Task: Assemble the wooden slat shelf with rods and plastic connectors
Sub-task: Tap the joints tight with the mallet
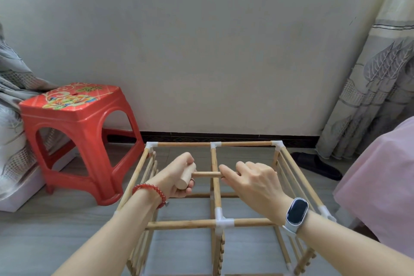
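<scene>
The wooden slat shelf (218, 223) stands on the grey floor (67, 237) in front of me, its rods joined by white plastic connectors (224, 223) at the corners and middles. From the left I see patterned grey fabric (13, 87), then a red plastic stool (76, 123) with a flower print on its seat, near the frame's left side. My left hand (177, 177), a red bead bracelet (149, 191) on its wrist, grips a thick wooden mallet head (187, 176) above the frame. The thin handle (206, 174) runs right from it to my right hand (251, 182), whose fingers curl around the handle's end; a smartwatch (295, 212) sits on that wrist. Further right lie a dark slipper (318, 164), a leaf-patterned curtain (376, 87) and pink cloth (380, 181).
</scene>
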Tool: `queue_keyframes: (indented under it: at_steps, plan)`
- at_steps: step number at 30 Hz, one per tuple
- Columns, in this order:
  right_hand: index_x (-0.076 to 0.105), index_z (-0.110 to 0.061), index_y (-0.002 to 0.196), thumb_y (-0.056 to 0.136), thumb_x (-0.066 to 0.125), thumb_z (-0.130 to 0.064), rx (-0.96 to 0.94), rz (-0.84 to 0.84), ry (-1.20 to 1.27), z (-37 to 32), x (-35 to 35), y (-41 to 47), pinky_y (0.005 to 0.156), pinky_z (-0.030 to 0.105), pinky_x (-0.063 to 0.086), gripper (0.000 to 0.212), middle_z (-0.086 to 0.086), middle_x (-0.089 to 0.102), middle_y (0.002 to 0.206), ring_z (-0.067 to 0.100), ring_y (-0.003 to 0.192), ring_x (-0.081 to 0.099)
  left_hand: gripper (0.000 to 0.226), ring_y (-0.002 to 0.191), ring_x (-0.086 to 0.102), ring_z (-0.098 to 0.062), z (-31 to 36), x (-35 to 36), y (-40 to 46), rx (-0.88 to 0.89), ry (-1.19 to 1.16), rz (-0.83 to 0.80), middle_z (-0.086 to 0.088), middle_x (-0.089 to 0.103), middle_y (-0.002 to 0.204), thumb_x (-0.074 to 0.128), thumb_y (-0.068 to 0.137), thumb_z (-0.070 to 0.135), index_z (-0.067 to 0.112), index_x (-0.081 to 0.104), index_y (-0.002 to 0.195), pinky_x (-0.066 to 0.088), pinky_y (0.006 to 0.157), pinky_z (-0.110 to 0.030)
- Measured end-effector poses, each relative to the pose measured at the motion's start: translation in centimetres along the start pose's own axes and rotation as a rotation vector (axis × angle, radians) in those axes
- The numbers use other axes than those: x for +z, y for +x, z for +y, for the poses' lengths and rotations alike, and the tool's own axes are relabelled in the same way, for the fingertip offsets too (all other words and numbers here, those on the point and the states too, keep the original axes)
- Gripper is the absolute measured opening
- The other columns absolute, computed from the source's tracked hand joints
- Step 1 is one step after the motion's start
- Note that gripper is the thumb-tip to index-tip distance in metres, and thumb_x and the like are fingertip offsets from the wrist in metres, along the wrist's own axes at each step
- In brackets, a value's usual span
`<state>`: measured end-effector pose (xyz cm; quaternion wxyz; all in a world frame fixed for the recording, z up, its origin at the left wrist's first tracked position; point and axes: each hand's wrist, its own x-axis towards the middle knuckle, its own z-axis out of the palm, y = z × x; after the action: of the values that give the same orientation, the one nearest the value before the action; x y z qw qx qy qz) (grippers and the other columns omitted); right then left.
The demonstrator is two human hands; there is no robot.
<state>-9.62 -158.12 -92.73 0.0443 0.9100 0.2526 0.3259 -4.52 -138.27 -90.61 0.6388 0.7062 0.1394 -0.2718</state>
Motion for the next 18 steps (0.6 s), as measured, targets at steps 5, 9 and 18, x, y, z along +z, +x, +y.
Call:
queue_keyframes:
  at_steps: [5, 9, 18]
  plan:
    - [0.065, -0.021, 0.079, 0.097, 0.03, -0.037, 0.062, -0.042, 0.032, -1.4, -0.2, 0.6, 0.034, 0.019, 0.019, 0.042, -0.004, 0.042, 0.045, 0.016, 0.028, 0.036, 0.04, 0.038, 0.038, -0.014, -0.4, 0.5, 0.6, 0.121, 0.196, 0.223, -0.003, 0.044, 0.048, 0.027, 0.097, 0.033, 0.008, 0.049, 0.076, 0.034, 0.037, -0.018]
    - [0.063, -0.025, 0.073, 0.089, 0.036, -0.038, 0.101, -0.114, 0.123, -1.8, 0.2, 0.9, 0.029, 0.023, 0.028, 0.034, -0.005, 0.047, 0.043, 0.017, 0.028, 0.04, 0.041, 0.044, 0.046, -0.019, -0.9, -0.3, 0.4, 0.299, 0.373, 0.306, -0.007, 0.05, 0.053, 0.024, 0.096, 0.028, 0.006, 0.052, 0.076, 0.041, 0.041, -0.024]
    - [0.06, -0.023, 0.101, 0.099, 0.038, -0.038, 0.365, -0.302, 0.537, -3.0, -0.2, 0.6, 0.066, 0.034, 0.043, 0.027, -0.006, 0.053, 0.068, 0.023, 0.07, 0.051, 0.04, 0.059, 0.057, -0.027, -0.5, -0.3, -0.5, 0.555, 0.538, 0.445, -0.01, 0.055, 0.07, 0.022, 0.097, 0.033, 0.014, 0.048, 0.074, 0.048, 0.054, -0.032]
